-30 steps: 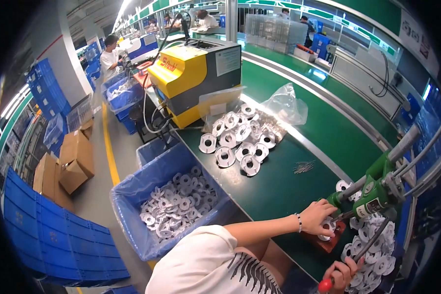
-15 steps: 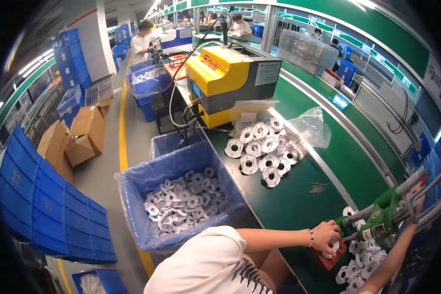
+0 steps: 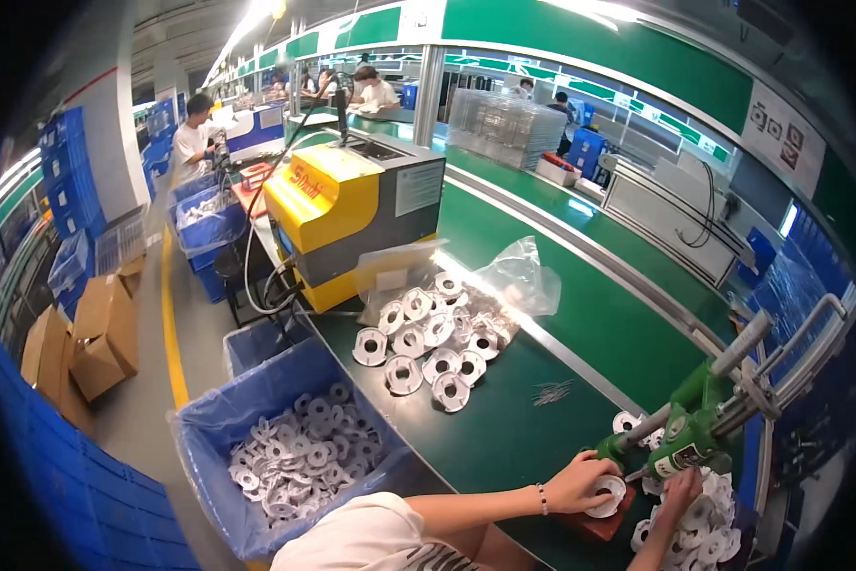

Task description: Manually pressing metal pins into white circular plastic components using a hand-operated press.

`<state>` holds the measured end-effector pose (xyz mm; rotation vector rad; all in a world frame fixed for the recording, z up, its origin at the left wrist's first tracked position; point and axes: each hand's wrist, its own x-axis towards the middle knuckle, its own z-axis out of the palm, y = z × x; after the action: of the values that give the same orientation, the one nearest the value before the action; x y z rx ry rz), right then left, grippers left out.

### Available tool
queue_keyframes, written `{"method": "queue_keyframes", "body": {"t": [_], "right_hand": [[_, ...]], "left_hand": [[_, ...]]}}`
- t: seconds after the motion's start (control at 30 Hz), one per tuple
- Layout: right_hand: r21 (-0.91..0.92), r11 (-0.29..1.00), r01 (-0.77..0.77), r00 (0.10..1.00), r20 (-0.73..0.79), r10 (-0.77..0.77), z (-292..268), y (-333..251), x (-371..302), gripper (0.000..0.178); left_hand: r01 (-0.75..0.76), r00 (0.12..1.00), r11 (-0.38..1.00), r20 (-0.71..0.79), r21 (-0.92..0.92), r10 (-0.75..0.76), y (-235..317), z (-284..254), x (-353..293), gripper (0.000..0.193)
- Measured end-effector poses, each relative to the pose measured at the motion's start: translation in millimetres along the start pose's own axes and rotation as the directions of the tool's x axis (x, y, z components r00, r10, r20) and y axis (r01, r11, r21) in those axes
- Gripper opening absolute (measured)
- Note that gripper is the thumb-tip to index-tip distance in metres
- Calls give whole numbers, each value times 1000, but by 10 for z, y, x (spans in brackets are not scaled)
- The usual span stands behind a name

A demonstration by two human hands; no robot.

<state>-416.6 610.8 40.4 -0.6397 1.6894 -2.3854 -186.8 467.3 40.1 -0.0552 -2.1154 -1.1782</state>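
My left hand (image 3: 580, 483) has its fingers closed round a white ring-shaped plastic part (image 3: 607, 495). That part sits on a red block (image 3: 594, 526) under the nose of a green hand press (image 3: 685, 438). Just beside the press head is my right hand (image 3: 683, 489), its fingers curled in; whether something is between them I cannot make out. A heap of similar white parts (image 3: 708, 533) lies next to my right hand. More white parts (image 3: 652, 436) show behind the press.
Farther along the green bench lie loose white parts (image 3: 404, 374), a clear plastic bag (image 3: 526, 281) and thin pins (image 3: 550, 392). A yellow and grey machine (image 3: 352, 214) stands beyond. Left of the bench, a lined blue bin (image 3: 204, 428) holds many parts. Other people work farther off.
My right hand has come down from the press lever to beside the press head, near the heap. My left hand stays on the part at the red block. The whole view has shifted.
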Motion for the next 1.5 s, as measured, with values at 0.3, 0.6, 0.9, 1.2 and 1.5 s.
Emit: {"method": "queue_keyframes", "body": {"t": [0.3,0.6,0.9,1.2,1.5], "right_hand": [[-111,986,126,965,-216,-148,431,251,-681,22],[30,994,100,994,-44,-99,397,213,-734,15],[-31,976,217,960,190,-208,228,327,-729,22],[-172,964,202,977,109,-185,212,369,-718,14],[-375,865,332,941,200,-274,167,318,-687,27]], "left_hand": [[42,852,906,-458,-422,-253,21,-108,-109,27],[306,683,884,-566,-353,-462,-150,-1097,-754,24],[421,520,841,-850,340,84,-788,-3047,-501,69],[800,596,292,-752,525,-281,-1032,-3415,-540,69],[826,561,142,-777,545,-285,-1047,-3227,-436,87]]}}
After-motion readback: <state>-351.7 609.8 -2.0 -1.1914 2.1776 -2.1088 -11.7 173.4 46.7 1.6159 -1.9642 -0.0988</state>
